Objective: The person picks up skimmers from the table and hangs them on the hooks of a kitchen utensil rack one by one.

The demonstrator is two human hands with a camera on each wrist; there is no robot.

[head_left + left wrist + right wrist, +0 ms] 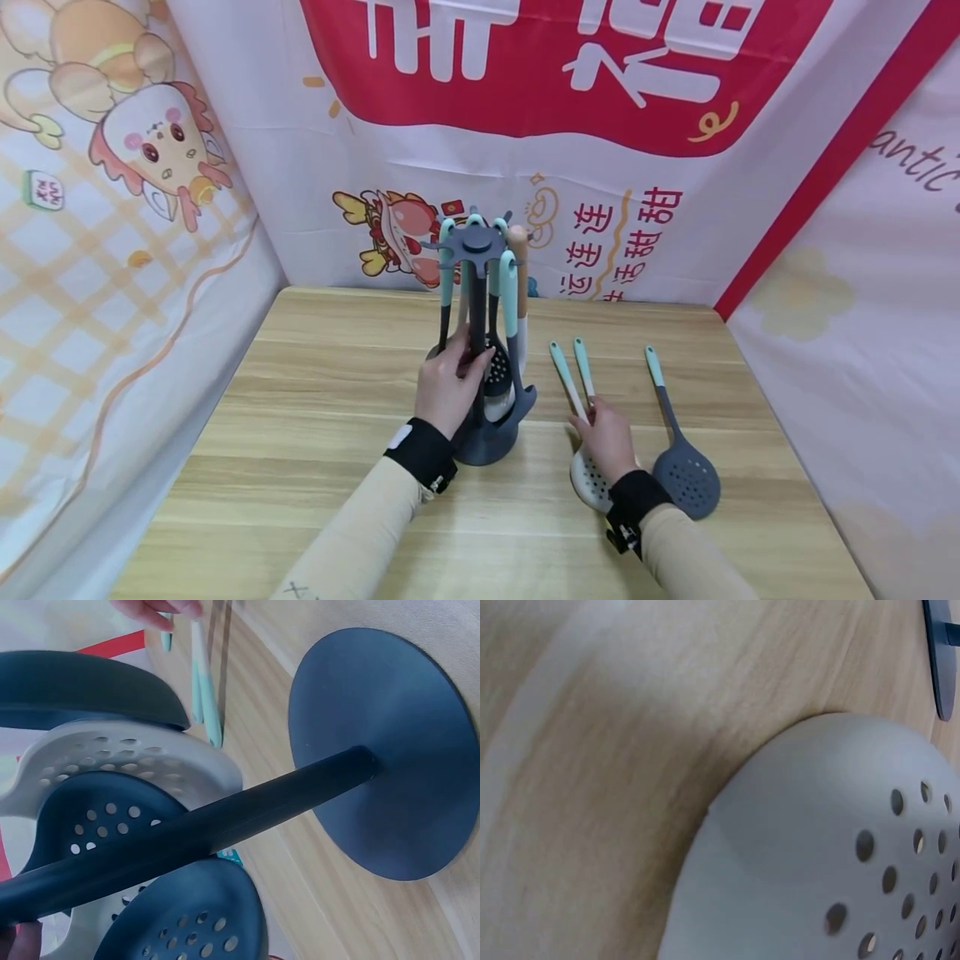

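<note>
My left hand (450,383) grips the dark upright pole (277,802) of a round-based utensil stand (477,242). Mint-handled utensils hang around it, among them a dark ladle (523,407) and a dark slotted spoon (497,375). To the right, my right hand (609,437) pinches the handle of a white slotted skimmer (588,482), whose holed head (802,847) lies at the tabletop. A second white handle with a mint end (582,358) runs under the same hand, its far part hidden. I cannot tell whether the fingers hold that one too.
A dark slotted turner (686,479) with a mint handle end lies on the wooden table (322,400), right of my right hand. A utensil with a wooden handle (519,275) hangs on the stand's right side. Printed cloth (637,208) hangs behind and along both sides.
</note>
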